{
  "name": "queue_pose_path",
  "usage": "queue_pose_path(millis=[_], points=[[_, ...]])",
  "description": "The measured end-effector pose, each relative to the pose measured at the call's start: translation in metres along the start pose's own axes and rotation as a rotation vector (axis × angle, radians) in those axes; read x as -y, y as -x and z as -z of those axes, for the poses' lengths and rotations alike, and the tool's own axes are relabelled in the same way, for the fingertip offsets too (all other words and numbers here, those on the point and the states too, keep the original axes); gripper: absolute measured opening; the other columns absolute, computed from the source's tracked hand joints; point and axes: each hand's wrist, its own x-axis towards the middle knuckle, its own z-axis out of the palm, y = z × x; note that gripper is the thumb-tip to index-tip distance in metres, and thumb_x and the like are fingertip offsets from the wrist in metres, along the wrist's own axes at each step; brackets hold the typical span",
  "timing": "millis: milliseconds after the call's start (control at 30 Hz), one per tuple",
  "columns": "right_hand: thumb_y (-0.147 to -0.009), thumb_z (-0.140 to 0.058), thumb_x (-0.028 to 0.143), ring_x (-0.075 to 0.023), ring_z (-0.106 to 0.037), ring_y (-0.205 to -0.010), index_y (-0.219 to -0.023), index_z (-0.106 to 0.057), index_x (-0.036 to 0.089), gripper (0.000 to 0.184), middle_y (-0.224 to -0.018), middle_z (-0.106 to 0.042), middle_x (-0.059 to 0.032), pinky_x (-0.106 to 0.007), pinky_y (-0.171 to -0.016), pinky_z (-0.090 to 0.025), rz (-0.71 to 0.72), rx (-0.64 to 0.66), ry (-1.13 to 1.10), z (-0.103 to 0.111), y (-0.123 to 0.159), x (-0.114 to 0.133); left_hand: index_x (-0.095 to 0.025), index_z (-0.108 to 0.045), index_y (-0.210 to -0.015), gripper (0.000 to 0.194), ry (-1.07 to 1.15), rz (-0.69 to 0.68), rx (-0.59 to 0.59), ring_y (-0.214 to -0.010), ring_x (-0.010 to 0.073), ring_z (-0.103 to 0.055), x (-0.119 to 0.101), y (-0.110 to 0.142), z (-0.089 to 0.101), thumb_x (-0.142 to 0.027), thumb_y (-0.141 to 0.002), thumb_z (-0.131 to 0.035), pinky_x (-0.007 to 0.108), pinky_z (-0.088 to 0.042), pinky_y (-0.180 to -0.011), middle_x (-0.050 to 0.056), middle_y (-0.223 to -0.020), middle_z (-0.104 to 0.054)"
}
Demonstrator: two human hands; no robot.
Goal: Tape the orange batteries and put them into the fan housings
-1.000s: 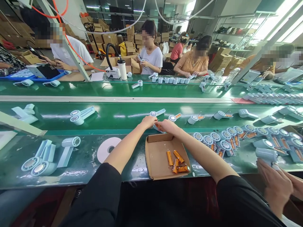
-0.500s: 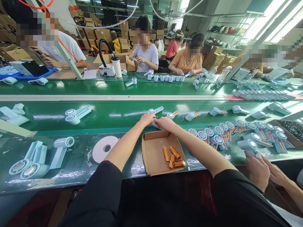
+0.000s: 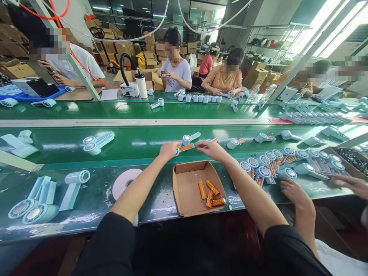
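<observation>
My left hand (image 3: 170, 151) is closed on the round head of a light-blue handheld fan (image 3: 177, 151). Its handle points right, and an orange battery (image 3: 187, 147) lies in the handle's open channel. Just off the handle's end, my right hand (image 3: 212, 150) hovers with loosely bent fingers and nothing visible in them. Behind the held fan lies another fan (image 3: 186, 139) on the green belt, and one with an orange battery sits partly hidden behind my right hand. Below my hands, a shallow cardboard box (image 3: 185, 191) contains several orange batteries (image 3: 212, 188).
A white disc (image 3: 122, 184) lies partly under my left forearm. Several fan housings (image 3: 41, 211) rest at the left; many battery-fitted fans (image 3: 264, 170) crowd the right. A co-worker's hand (image 3: 297, 193) reaches in there. Across the green belt (image 3: 143, 132), other people work.
My hands have drawn apart: the left has shifted left with the fan, uncovering the battery in its handle, and the right has moved right. The co-worker at right has put down a fan.
</observation>
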Motion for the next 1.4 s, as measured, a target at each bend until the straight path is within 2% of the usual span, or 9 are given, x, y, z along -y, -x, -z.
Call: queue_pose_path(millis=[267, 467, 600, 767, 867, 1000, 1133, 1233, 1400], points=[[-0.088, -0.076, 0.052, -0.0173, -0.065, -0.058, -0.078, -0.081, 0.021, 0.033, -0.065, -0.075, -0.0029, -0.027, -0.054, -0.048, 0.023, -0.001, -0.379, -0.022, 0.060, 0.039, -0.025, -0.064, -0.145, 0.044, 0.007, 0.143, -0.069, -0.137, 0.0254, -0.065, 0.073, 0.053, 0.055, -0.032, -0.106, -0.046, 0.033, -0.052, -0.109, 0.010, -0.147, -0.070], [-0.094, -0.066, 0.064, -0.0187, -0.064, -0.056, -0.066, -0.074, 0.023, 0.050, -0.060, -0.071, -0.0045, -0.029, -0.055, -0.047, 0.020, -0.007, -0.578, -0.036, 0.136, 0.035, -0.033, -0.061, -0.152, 0.081, 0.014, 0.059, 0.138, -0.157, 0.0309, -0.045, 0.133, 0.193, 0.040, -0.038, -0.074, -0.081, 0.042, -0.044, -0.125, 0.004, -0.164, -0.056], [-0.096, -0.062, 0.069, -0.0204, -0.065, -0.056, -0.064, -0.070, 0.024, 0.056, -0.059, -0.069, -0.0055, -0.032, -0.058, -0.052, -0.013, -0.058, -0.711, -0.048, 0.170, 0.030, -0.036, -0.070, -0.142, 0.072, -0.063, 0.043, 0.173, -0.160, 0.0355, -0.040, 0.173, 0.254, 0.023, -0.023, -0.072, -0.078, 0.053, -0.040, -0.128, 0.002, -0.166, -0.053], [-0.092, -0.070, 0.066, -0.0201, -0.069, -0.069, -0.102, -0.076, 0.025, 0.042, -0.089, -0.078, -0.0078, -0.029, -0.057, -0.054, -0.160, -0.225, -0.927, -0.074, 0.154, 0.077, -0.027, -0.068, -0.139, 0.055, -0.066, -0.075, -0.126, -0.152, 0.0369, -0.049, 0.134, 0.253, 0.015, -0.033, -0.085, -0.076, 0.056, -0.047, -0.124, 0.010, -0.151, -0.067], [-0.090, -0.076, 0.061, -0.0190, -0.069, -0.071, -0.146, -0.060, 0.029, 0.066, -0.096, -0.078, -0.0057, -0.027, -0.055, -0.053, -0.133, -0.019, -1.054, -0.091, 0.142, 0.118, -0.028, -0.067, -0.135, 0.053, -0.051, -0.245, -0.376, -0.151, 0.0390, -0.047, 0.088, 0.248, 0.013, -0.039, -0.085, -0.081, 0.061, -0.045, -0.124, 0.011, -0.140, -0.071], [-0.093, -0.075, 0.055, -0.0176, -0.071, -0.069, -0.106, -0.078, 0.021, 0.036, -0.077, -0.076, -0.0025, -0.026, -0.063, -0.054, 0.082, 0.355, -0.990, -0.111, 0.142, 0.150, -0.033, -0.066, -0.127, 0.041, 0.015, -0.296, -0.598, -0.146, 0.0381, -0.051, 0.058, 0.243, 0.007, -0.025, -0.088, -0.077, 0.066, -0.047, -0.121, 0.007, -0.126, -0.072], [-0.097, -0.072, 0.055, -0.0157, -0.072, -0.062, -0.086, -0.080, 0.019, 0.038, -0.072, -0.077, -0.0016, -0.023, -0.059, -0.050, 0.262, 0.603, -0.768, -0.108, 0.152, 0.141, -0.032, -0.058, -0.138, 0.051, 0.320, -0.086, -0.651, -0.138, 0.0326, -0.059, 0.066, 0.241, -0.002, -0.039, -0.091, -0.076, 0.048, -0.068, -0.098, 0.009, -0.141, -0.060], [-0.101, -0.067, 0.056, -0.0189, -0.077, -0.072, -0.112, -0.079, 0.020, 0.039, -0.089, -0.083, -0.0039, -0.025, -0.065, -0.055, 0.065, 0.434, -0.632, -0.087, 0.149, 0.113, -0.031, -0.058, -0.139, 0.055, 0.401, -0.026, -0.657, -0.135, 0.0319, -0.060, 0.071, 0.245, -0.012, -0.047, -0.090, -0.078, 0.041, -0.071, -0.089, 0.010, -0.143, -0.056], [-0.095, -0.076, 0.034, -0.0331, -0.076, -0.112, -0.124, -0.071, 0.020, 0.032, -0.110, -0.082, -0.0147, -0.038, -0.093, -0.056, -0.347, 0.056, 0.123, -0.064, 0.125, 0.072, -0.030, -0.057, -0.140, 0.051, 0.318, -0.194, -0.634, -0.140, 0.0338, -0.055, 0.058, 0.250, -0.033, -0.035, -0.093, -0.075, 0.043, -0.069, -0.094, 0.011, -0.141, -0.058]])
